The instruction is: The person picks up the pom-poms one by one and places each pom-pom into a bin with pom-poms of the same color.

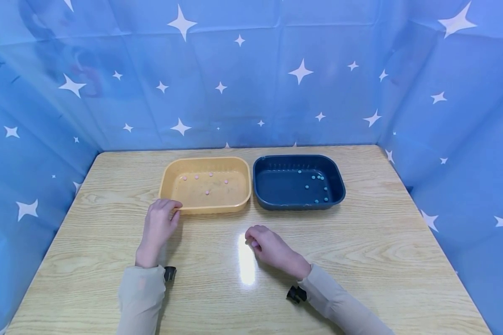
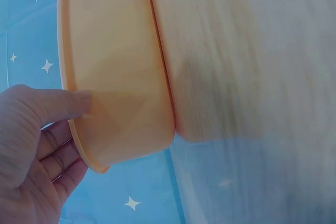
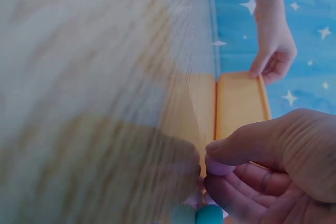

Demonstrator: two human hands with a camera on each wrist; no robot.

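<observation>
My left hand (image 1: 159,223) grips the front left corner of a yellow plastic tray (image 1: 211,210). In the left wrist view the thumb presses the tray's outer wall (image 2: 121,72) and the other fingers curl over its rim. My right hand (image 1: 272,246) is low over the table, in front of the gap between the trays. Between thumb and forefinger it pinches a small pink ball (image 3: 219,167). Close under those fingers in the right wrist view is a teal ball (image 3: 210,214), with more pink partly hidden beside it. Several pink balls (image 1: 207,192) lie spread in the yellow tray.
Right of the yellow tray, almost touching it, stands a dark blue tray (image 1: 299,206) with several teal balls (image 1: 307,187), mostly in its right half. Both are toward the back of the wooden table (image 1: 209,298). A blue star-patterned curtain (image 1: 251,93) surrounds the back and sides.
</observation>
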